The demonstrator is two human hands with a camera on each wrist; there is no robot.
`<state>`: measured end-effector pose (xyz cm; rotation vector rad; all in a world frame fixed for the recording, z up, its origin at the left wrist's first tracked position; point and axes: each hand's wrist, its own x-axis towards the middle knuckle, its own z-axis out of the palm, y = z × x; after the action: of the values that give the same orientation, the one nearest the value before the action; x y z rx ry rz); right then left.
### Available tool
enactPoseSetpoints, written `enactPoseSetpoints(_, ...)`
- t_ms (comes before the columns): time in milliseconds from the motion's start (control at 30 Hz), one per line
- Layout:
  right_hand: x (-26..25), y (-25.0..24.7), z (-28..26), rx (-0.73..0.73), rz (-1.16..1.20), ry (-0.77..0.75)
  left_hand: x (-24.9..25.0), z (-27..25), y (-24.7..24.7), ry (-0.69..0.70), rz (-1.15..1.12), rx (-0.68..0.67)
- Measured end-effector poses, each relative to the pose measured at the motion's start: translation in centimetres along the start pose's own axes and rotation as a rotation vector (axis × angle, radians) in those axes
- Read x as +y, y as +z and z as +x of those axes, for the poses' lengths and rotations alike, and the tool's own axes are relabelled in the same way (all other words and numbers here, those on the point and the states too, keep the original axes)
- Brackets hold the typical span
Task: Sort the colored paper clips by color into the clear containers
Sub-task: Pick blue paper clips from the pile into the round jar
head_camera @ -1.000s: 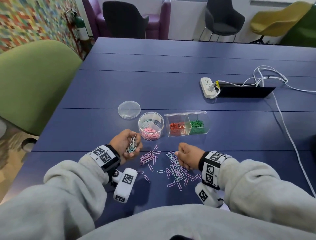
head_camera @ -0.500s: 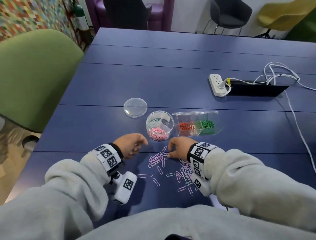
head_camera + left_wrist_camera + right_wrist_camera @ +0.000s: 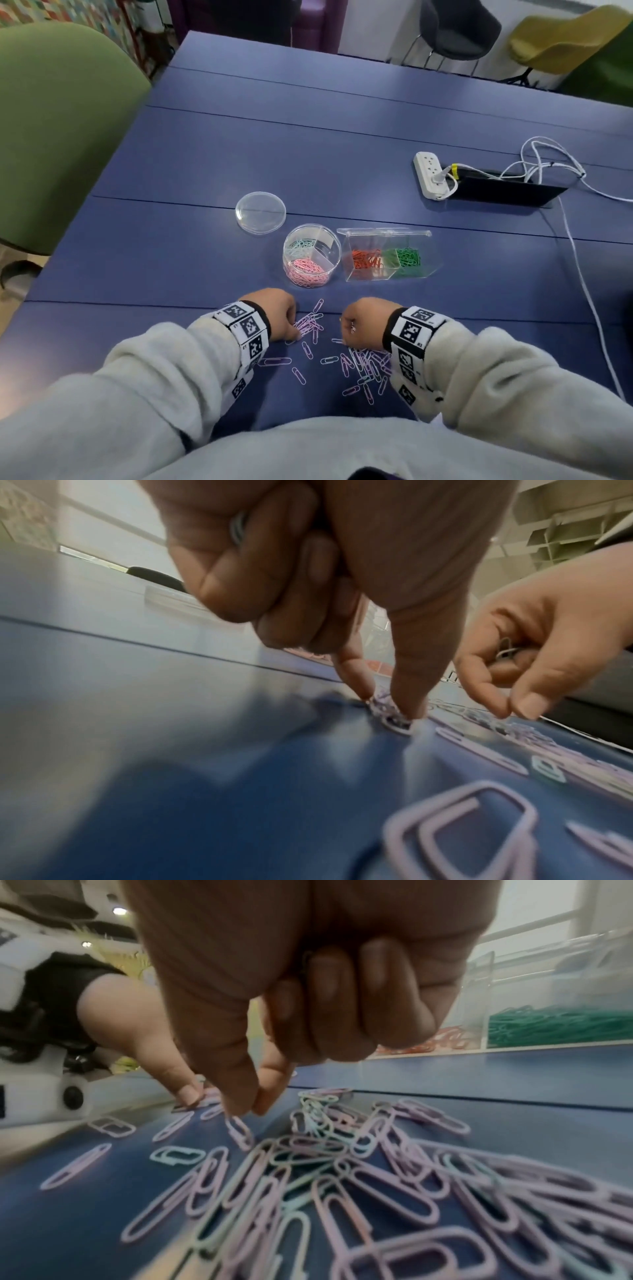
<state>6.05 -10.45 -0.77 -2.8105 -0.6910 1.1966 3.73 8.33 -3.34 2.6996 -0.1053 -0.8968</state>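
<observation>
Both hands down among loose clips on the blue table.

Nearest, lilac clips lie scattered; the left hand pinches clips at one cluster, the right hand pinches over another clip with a few curled in its fingers. Beyond stand the round tub, the box and the lid.

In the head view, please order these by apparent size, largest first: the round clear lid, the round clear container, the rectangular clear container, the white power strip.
1. rectangular clear container
2. round clear container
3. round clear lid, nearly as wide as the round container but flat
4. white power strip, which lies farther from the camera, so its rank is unsure
</observation>
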Motion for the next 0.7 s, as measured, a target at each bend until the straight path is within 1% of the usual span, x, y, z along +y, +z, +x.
enactPoseSetpoints(67, 0.0, 0.2, -0.1, -0.006, -0.035, 0.002, 0.1, 0.3, 0.0, 0.019, -0.017, -0.022)
enactPoseSetpoints(133, 0.0, 0.0, 0.1, 0.068, 0.019, -0.006, -0.1, 0.5, -0.1, 0.030, -0.076, -0.020)
enactPoseSetpoints(200, -0.3, -0.3, 0.6, 0.147, 0.070, -0.030, -0.6, 0.4, -0.2, 0.023, -0.138, 0.010)
enactPoseSetpoints(267, -0.7, -0.6, 1.5, 0.175, 0.071, -0.050, -1.2, 0.1, -0.5, 0.002, -0.174, 0.045)
enactPoseSetpoints(367, -1.5, -0.7, 2.7, 0.144, 0.030, -0.047, -2.3, -0.2, -0.8, -0.038, -0.184, 0.073)
enactPoseSetpoints(467, -1.7, -0.6, 3.4, 0.137, 0.010, -0.027, -3.1, -0.5, -0.7, -0.059, -0.192, 0.060)
enactPoseSetpoints(633, -1.8, -0.5, 3.6, 0.123, 0.009, -0.019, -3.6, -0.7, -0.4, -0.056, -0.167, 0.039)
enactPoseSetpoints(700, -1.9, -0.5, 3.6, 0.142, 0.009, -0.035, -3.2, -0.7, -0.6, -0.049, -0.160, 0.033)
